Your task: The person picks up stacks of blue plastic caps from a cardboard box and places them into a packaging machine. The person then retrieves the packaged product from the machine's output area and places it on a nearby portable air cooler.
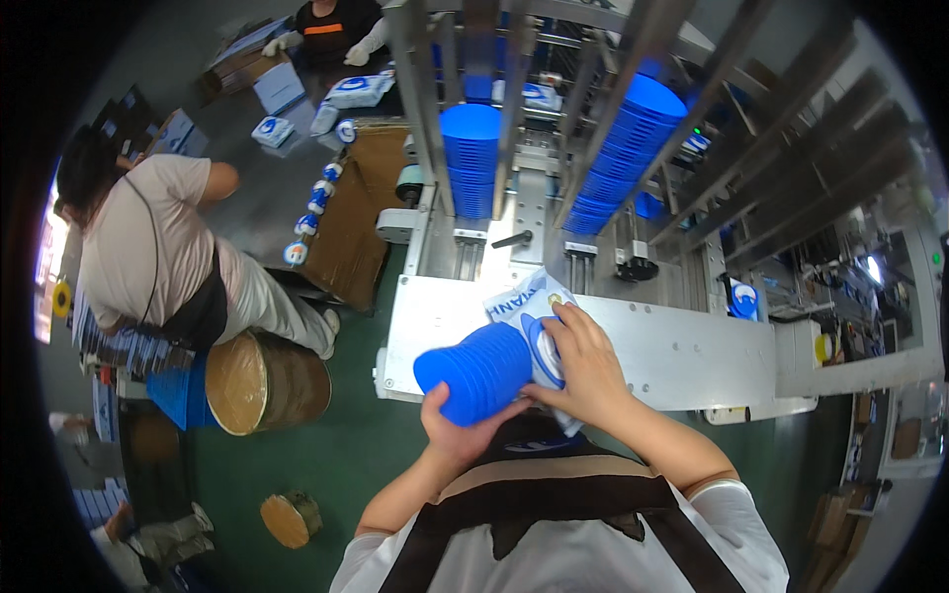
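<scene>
A slanting stack of blue oval plastic lids (479, 374) lies across the palm of my left hand (463, 432), its fingers and thumb wrapped round the near side. Right beside the stack is a white plastic bag (529, 299) with blue print. My right hand (590, 368) is closed over the bag's right side, with its thumb near the end of the stack. Both things are held over the white front plate (672, 346) of a machine. The fingers under the stack are partly hidden.
Two tall stacks of blue lids (472, 163) stand between upright metal rails (509, 109) beyond the plate. To the left are a dark table (252, 188) with white packs, a person in a light shirt (163, 237), and a round drum (267, 381). Another gloved person stands at the far side.
</scene>
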### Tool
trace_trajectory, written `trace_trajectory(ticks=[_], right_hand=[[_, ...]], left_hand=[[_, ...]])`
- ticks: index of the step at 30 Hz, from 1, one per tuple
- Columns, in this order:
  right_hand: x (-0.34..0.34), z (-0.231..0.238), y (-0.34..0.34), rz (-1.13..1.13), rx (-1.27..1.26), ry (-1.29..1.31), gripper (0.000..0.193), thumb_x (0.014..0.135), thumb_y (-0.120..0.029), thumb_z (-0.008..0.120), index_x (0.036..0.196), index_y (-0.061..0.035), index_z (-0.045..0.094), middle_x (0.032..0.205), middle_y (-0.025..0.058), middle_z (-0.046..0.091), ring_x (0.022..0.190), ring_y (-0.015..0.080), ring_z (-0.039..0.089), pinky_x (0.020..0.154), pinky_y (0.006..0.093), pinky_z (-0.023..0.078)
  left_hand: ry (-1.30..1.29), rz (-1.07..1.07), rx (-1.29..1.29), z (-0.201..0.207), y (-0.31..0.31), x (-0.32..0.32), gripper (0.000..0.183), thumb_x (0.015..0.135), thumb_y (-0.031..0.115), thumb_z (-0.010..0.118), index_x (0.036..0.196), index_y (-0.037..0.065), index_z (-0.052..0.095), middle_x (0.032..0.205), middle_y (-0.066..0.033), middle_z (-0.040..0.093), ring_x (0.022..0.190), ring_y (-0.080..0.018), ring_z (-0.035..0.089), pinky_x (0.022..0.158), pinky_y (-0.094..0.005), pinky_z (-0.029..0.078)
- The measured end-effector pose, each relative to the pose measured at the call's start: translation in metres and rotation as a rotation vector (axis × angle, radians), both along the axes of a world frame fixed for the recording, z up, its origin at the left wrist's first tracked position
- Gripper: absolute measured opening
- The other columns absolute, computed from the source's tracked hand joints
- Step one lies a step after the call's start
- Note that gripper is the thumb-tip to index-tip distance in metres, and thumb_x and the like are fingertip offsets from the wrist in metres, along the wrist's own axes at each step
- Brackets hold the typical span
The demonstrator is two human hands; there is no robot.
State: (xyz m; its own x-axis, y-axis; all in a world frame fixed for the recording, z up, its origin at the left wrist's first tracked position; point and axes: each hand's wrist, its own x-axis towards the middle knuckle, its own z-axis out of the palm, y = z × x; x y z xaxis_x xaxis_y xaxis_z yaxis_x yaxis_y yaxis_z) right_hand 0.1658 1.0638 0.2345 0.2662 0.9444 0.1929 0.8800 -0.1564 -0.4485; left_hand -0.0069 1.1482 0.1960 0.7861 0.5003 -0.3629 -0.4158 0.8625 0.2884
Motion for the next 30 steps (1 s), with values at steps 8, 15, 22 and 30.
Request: trace_trajectory(ticks=[8, 15, 22, 30], right_hand=[[0.095, -0.013, -0.120, 0.009, 0.162, 0.002, 0.053, 0.065, -0.027, 0.076, 0.109, -0.0062, 0.057, 0.127, 0.0147, 0.047, 0.118, 0.0340, 0.042, 0.096, 0.0445, 0.036], [0.140, -0.009, -0.194, -0.110, 0.114, 0.230, 0.035, 0.070, -0.014, 0.073, 0.103, -0.0076, 0.064, 0.124, 0.0094, 0.052, 0.117, 0.0308, 0.045, 0.095, 0.0377, 0.040], [0.142, -0.017, -0.189, -0.281, 0.230, 0.274, 0.051, 0.065, -0.019, 0.077, 0.110, -0.0026, 0.059, 0.112, 0.0105, 0.051, 0.107, 0.0276, 0.049, 0.090, 0.0353, 0.042], [0.148, -0.042, -0.176, -0.385, 0.341, 0.200, 0.020, 0.071, -0.016, 0.069, 0.083, -0.0057, 0.056, 0.097, 0.0112, 0.052, 0.094, 0.0306, 0.048, 0.084, 0.0379, 0.038]], left_hand=[[0.048, 0.072, 0.083, 0.001, -0.010, 0.022, 0.091, 0.058, 0.039, 0.069, 0.134, 0.013, 0.026, 0.131, -0.0155, 0.038, 0.123, -0.0375, 0.037, 0.100, -0.0607, 0.032], [-0.083, -0.143, 0.136, 0.011, -0.046, 0.096, 0.089, 0.061, 0.036, 0.069, 0.135, 0.011, 0.026, 0.133, -0.0160, 0.037, 0.124, -0.0375, 0.037, 0.103, -0.0583, 0.029], [-0.133, -0.256, 0.182, 0.018, -0.084, 0.185, 0.087, 0.061, 0.040, 0.067, 0.135, 0.014, 0.028, 0.136, -0.0159, 0.035, 0.126, -0.0376, 0.034, 0.102, -0.0608, 0.028], [-0.075, -0.224, 0.228, 0.006, -0.101, 0.200, 0.086, 0.066, 0.049, 0.062, 0.137, 0.015, 0.027, 0.138, -0.0145, 0.035, 0.126, -0.0382, 0.033, 0.101, -0.0636, 0.026]])
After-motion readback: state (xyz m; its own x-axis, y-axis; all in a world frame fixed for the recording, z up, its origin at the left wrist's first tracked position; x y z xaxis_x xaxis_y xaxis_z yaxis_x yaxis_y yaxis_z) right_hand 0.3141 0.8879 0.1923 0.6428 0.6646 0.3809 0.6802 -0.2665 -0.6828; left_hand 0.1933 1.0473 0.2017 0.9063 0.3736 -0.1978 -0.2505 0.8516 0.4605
